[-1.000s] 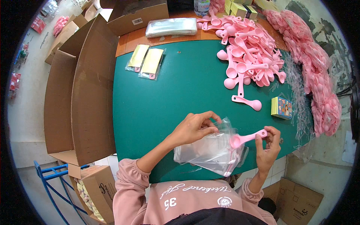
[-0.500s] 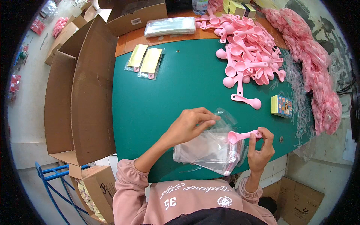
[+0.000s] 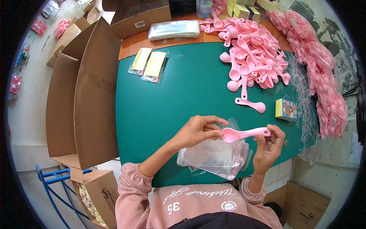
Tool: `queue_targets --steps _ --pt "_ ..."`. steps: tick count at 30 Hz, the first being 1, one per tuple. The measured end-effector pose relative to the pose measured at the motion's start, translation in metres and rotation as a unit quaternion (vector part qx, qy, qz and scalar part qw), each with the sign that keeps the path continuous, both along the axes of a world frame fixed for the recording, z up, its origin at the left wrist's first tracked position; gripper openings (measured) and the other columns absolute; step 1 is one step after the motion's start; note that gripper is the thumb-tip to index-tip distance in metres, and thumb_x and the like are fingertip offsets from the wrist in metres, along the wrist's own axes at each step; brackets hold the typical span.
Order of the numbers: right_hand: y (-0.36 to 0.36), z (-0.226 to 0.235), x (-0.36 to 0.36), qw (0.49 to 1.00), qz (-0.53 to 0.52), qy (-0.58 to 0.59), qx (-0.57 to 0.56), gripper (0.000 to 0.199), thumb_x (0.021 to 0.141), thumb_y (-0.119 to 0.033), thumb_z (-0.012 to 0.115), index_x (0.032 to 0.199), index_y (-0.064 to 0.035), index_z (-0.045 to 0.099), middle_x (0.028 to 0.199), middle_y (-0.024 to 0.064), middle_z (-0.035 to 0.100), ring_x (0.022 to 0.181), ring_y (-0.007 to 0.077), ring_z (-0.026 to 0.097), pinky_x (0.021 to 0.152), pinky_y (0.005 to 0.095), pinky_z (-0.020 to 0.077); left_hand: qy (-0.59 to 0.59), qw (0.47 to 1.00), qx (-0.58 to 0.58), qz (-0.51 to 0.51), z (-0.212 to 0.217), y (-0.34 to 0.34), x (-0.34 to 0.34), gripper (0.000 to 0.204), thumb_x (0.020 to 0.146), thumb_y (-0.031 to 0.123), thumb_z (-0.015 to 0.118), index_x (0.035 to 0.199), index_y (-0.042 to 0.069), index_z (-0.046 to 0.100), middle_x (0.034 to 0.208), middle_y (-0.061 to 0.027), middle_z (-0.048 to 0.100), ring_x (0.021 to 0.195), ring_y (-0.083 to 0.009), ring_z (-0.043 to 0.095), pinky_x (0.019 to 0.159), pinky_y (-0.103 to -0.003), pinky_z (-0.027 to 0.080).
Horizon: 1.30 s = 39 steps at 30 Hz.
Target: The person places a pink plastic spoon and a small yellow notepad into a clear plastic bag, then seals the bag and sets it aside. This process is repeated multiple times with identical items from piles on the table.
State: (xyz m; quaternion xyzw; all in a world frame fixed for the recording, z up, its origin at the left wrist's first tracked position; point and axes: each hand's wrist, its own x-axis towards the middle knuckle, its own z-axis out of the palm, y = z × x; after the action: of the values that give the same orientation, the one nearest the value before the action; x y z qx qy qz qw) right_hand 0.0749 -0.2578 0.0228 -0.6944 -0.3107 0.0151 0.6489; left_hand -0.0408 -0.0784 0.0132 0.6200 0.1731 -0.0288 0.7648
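My right hand [image 3: 268, 147] pinches the handle end of a pink plastic measuring spoon [image 3: 244, 134], which lies roughly level above the table. Its bowl points left, close to the fingertips of my left hand [image 3: 204, 130]. Those fingers are closed on a clear plastic bag [image 3: 233, 123], partly hidden behind the spoon. Below both hands, a loose stack of clear plastic bags [image 3: 209, 158] lies on the green table [image 3: 167, 110]. A single pink spoon [image 3: 250, 105] rests farther off, beside a big heap of pink spoons [image 3: 251, 49].
Two bagged spoons with yellow cards [image 3: 154, 65] lie far left. A small card stack [image 3: 286, 109] stands at right, near bundled pink spoons in plastic [image 3: 312, 57]. A tall open cardboard box [image 3: 95, 91] borders the left edge. A clear bag pack [image 3: 173, 30] lies at the back.
My right hand has raised and tilted the spoon, its bowl shifting left and up toward my left hand. My left hand has moved slightly down, keeping hold of the bag.
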Motion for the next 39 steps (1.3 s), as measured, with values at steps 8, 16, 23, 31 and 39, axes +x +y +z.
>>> queue_targets --steps 8,16,23,31,39 --pt "0.011 0.003 -0.003 0.986 0.116 0.12 0.005 0.029 0.078 -0.001 0.065 0.101 0.0018 0.047 0.092 0.0095 0.058 0.08 0.0116 0.055 0.07 0.0232 0.0455 -0.085 0.996 0.002 0.009 0.0 -0.008 0.002 0.027 0.086 0.016 0.056 0.109 0.001 0.058 0.084 -0.0086 0.066 0.079 -0.0117 0.06 0.072 -0.025 0.048" --pt "0.021 0.017 0.001 0.953 0.226 -0.171 -0.105 0.041 0.086 -0.044 0.05 0.085 -0.0059 0.065 0.1 0.0109 0.058 0.089 0.0186 0.053 0.074 0.0305 0.0444 -0.035 0.999 0.033 0.018 0.023 -0.008 0.007 0.029 0.093 0.022 0.046 0.093 -0.002 0.062 0.076 -0.0043 0.063 0.07 -0.0073 0.058 0.064 -0.023 0.048" --pt "-0.007 0.012 0.102 0.967 -0.101 -0.095 -0.215 0.041 0.088 -0.039 0.049 0.103 -0.0029 0.062 0.106 0.0162 0.053 0.092 0.0225 0.052 0.078 0.0331 0.0424 -0.106 0.985 0.078 0.107 0.024 0.002 0.006 0.028 0.093 0.018 0.044 0.085 -0.003 0.06 0.076 -0.0078 0.065 0.071 -0.0105 0.062 0.063 -0.025 0.049" --pt "-0.059 -0.028 0.189 0.808 -0.261 -0.202 -0.488 0.04 0.081 -0.032 0.059 0.106 -0.0002 0.059 0.103 0.0184 0.055 0.095 0.0328 0.052 0.083 0.0405 0.0392 -0.147 0.98 0.132 0.022 0.01 0.011 0.017 0.024 0.09 0.016 0.049 0.109 0.001 0.05 0.093 -0.0089 0.064 0.086 -0.0136 0.061 0.077 -0.026 0.048" --pt "-0.052 0.011 0.157 0.955 -0.153 -0.11 -0.23 0.016 0.085 -0.013 0.057 0.092 0.0011 0.055 0.086 0.0058 0.059 0.077 0.0145 0.054 0.073 0.026 0.0429 -0.143 0.964 0.221 0.023 -0.004 0.014 0.028 0.021 0.087 0.012 0.053 0.105 0.002 0.051 0.094 -0.0104 0.065 0.084 -0.0141 0.061 0.075 -0.028 0.047"
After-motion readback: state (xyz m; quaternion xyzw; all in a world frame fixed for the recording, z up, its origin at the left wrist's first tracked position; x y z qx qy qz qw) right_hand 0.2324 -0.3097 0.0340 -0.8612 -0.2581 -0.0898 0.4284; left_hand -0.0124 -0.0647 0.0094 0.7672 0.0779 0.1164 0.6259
